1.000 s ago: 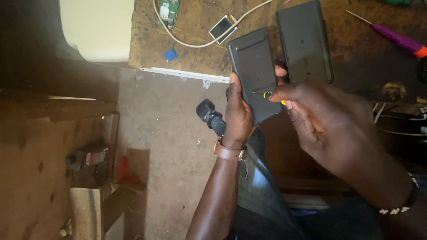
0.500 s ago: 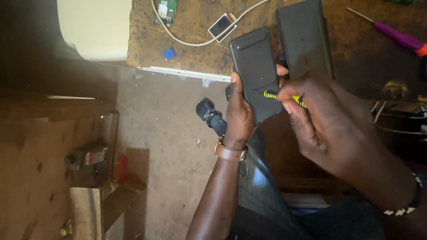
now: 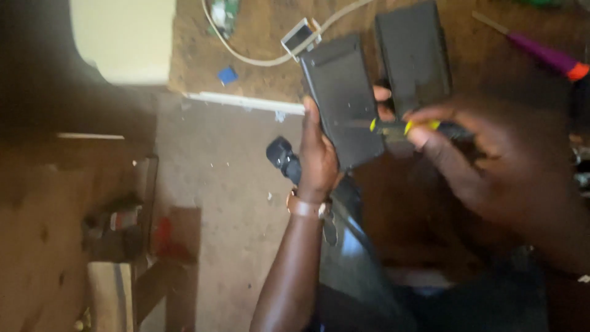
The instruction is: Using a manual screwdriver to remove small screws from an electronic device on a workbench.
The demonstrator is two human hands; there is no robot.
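The left hand [image 3: 319, 154] is closed around a flat dark panel [image 3: 344, 98], thumb along its left edge and fingertips showing at its right edge. The panel is held off the bench [image 3: 258, 37], tilted, with its far end over the bench's near edge. A band sits on the left wrist.

The right hand [image 3: 485, 160] is curled shut on a screwdriver [image 3: 402, 126] with a yellow and black handle. The shaft lies roughly level and points left, its tip resting on the panel's face near the middle. The picture is blurred here, so the exact point of contact cannot be told.

A second dark panel [image 3: 413, 52] lies flat on the bench, just right of the held one and partly behind the right hand's fingers. Far right on the bench is another screwdriver [image 3: 544, 55] with a purple handle and orange end, well apart from both hands.

On the bench to the left of the held panel are a small white-framed part [image 3: 299, 37], a pale cable [image 3: 258, 60] curving past it, a small blue piece [image 3: 227, 75] and a green circuit board [image 3: 222, 12] at the far edge. A white strip [image 3: 246, 102] runs along the bench's near edge. A cream-coloured object [image 3: 123, 37] stands at far left.

Below the bench the floor [image 3: 209, 203] is bare concrete. A dark item [image 3: 283, 157] shows just left of the left wrist.
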